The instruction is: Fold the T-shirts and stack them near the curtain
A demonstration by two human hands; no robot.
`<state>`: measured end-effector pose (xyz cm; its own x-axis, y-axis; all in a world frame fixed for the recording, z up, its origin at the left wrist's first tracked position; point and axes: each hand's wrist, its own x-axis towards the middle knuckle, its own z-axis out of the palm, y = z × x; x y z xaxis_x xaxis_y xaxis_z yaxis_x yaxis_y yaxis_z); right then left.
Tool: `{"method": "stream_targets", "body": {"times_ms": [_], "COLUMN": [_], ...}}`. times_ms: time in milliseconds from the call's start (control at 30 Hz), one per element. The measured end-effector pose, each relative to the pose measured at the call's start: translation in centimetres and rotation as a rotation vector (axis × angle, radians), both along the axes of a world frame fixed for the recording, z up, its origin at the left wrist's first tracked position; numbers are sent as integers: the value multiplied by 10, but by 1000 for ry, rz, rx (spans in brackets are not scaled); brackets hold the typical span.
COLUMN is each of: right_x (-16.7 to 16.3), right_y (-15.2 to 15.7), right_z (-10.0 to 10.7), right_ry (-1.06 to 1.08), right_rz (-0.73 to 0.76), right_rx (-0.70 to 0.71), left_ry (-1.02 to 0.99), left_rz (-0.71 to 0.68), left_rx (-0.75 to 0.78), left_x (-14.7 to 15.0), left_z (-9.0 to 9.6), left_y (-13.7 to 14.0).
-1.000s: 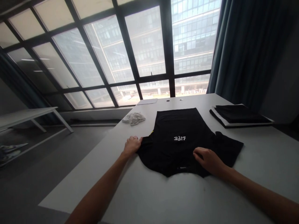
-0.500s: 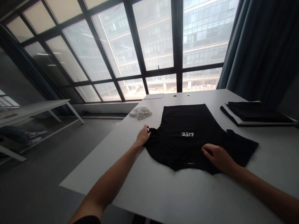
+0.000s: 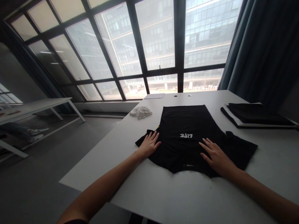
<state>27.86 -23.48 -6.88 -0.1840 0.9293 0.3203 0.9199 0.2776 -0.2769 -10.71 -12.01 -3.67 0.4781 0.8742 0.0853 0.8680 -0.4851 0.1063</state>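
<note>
A black T-shirt lies spread on the white table, its neckline towards me and its hem towards the window. White lettering shows on its middle, with a small faint print near the neckline. My left hand rests flat on the left sleeve area, fingers spread. On the right part of the shirt my right hand also lies flat, fingers apart. Neither hand grips the fabric. A bit of yellow shows at the shirt's left edge, just beyond my left hand.
A crumpled white cloth lies near the table's left edge. Folded black and white fabric is stacked at the right. Papers lie at the far edge. Another table stands at left, with a person's legs and shoes beneath it.
My left hand has let go of the sleeve edge and flattened onto the shirt, a little to the right. My right hand has uncurled and spread flat. The left sleeve now lies extended further left.
</note>
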Motion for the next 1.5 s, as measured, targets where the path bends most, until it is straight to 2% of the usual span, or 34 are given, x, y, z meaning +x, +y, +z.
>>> {"method": "stream_targets", "body": {"times_ms": [100, 233, 300, 367, 467, 567, 633, 733, 833, 1000, 1133, 1200, 1333, 1500], "right_x": [-1, 4, 16, 35, 72, 102, 113, 121, 125, 131, 128, 124, 129, 153], "right_y": [0, 4, 12, 22, 34, 40, 43, 44, 40, 12, -5, -2, 20, 30], "right_z": [-2, 11, 18, 22, 21, 18, 18, 18, 13, 1, 8, 19, 43, 51], "right_ry": [-6, 46, 52, 14, -42, -34, -8, 3, -37, -122, -146, -154, -90, -45], "right_rz": [-27, -16, -45, -151, -334, -392, -420, -486, -532, -623, -718, -728, -644, -682], "right_rx": [-33, -37, -22, -19, -79, -141, -107, -36, -57, -113, -207, -205, -98, -198], "left_ry": [10, 44, 29, -18, -90, -127, -154, -176, -166, -153, -152, -159, -178, -192], "left_rz": [39, 32, -34, -155, -370, -535, -637, -773, -808, -772, -767, -766, -772, -768], "left_rx": [-3, -5, 42, 52, -35, -85, -105, -94, -56, -60, -59, -53, -40, -56], "left_x": [-2, 6, 17, 37, 83, 145, 190, 249, 286, 297, 295, 296, 297, 297], "left_z": [-1, 10, 20, 31, 47, 57, 59, 52, 33, 1, -4, -4, -6, -5], "left_y": [-3, -3, -2, -3, -10, -14, -13, -7, 2, 11, 12, 13, 14, 14]}}
